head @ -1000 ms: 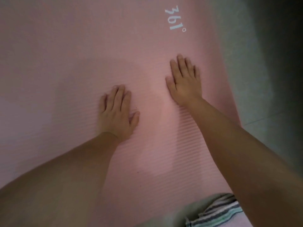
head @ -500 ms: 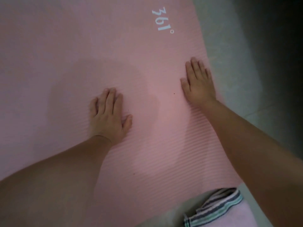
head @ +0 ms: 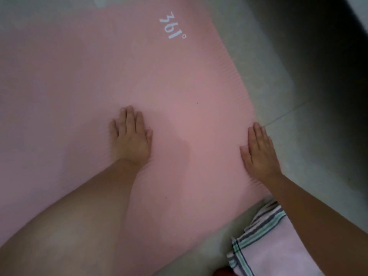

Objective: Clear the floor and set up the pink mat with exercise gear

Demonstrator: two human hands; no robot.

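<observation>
The pink mat (head: pixel 83 80) lies flat on the floor and fills most of the head view, with a white "361°" logo (head: pixel 172 25) near its far right corner. My left hand (head: pixel 131 139) presses palm down on the mat's middle, fingers together. My right hand (head: pixel 258 150) lies flat on the mat's right edge, fingertips reaching the floor tile. Neither hand holds anything.
Grey tiled floor (head: pixel 282 92) runs along the mat's right side, darkening toward the upper right. A striped cloth with a pink patch (head: pixel 266 244) lies on the floor at the lower right, just past the mat's near corner.
My right hand has slid rightward from the mat's middle to its right edge. My left hand stays pressed on the mat. The view has shifted, showing more floor and cloth.
</observation>
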